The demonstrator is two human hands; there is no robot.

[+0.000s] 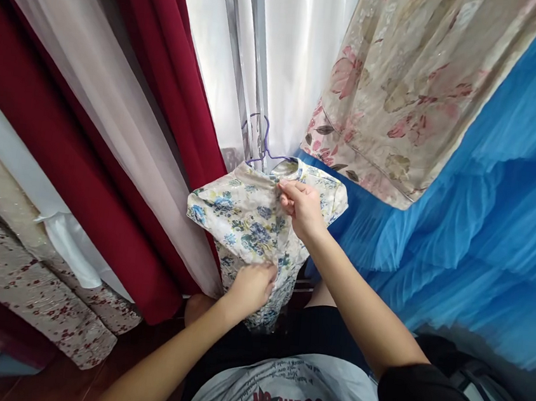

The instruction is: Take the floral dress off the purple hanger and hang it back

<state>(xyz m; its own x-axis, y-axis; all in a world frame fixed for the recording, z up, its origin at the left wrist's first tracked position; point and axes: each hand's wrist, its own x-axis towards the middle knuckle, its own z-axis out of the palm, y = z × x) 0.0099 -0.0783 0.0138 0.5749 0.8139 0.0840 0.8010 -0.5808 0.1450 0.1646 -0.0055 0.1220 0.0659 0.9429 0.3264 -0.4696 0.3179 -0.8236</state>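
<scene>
A white short-sleeved shirt (233, 213) with blue and green flowers hangs in front of me on a purple hanger (267, 138). Just below its neckline, my right hand (302, 207) pinches the front edge of the cloth between thumb and fingers. Lower on the front, my left hand (252, 291) is closed at the front opening, its fingertips slightly blurred. Whether a button lies under either hand is too small to make out. The lower end of the shirt hangs down between my knees.
Dark red cloth (149, 239) and pale sheer cloth hang on the left. A beige garment with pink flowers (403, 100) hangs at the upper right, before ruffled blue fabric (483, 248). Grey metal poles (259, 53) stand behind the hanger. Tiled floor (86, 379) shows at lower left.
</scene>
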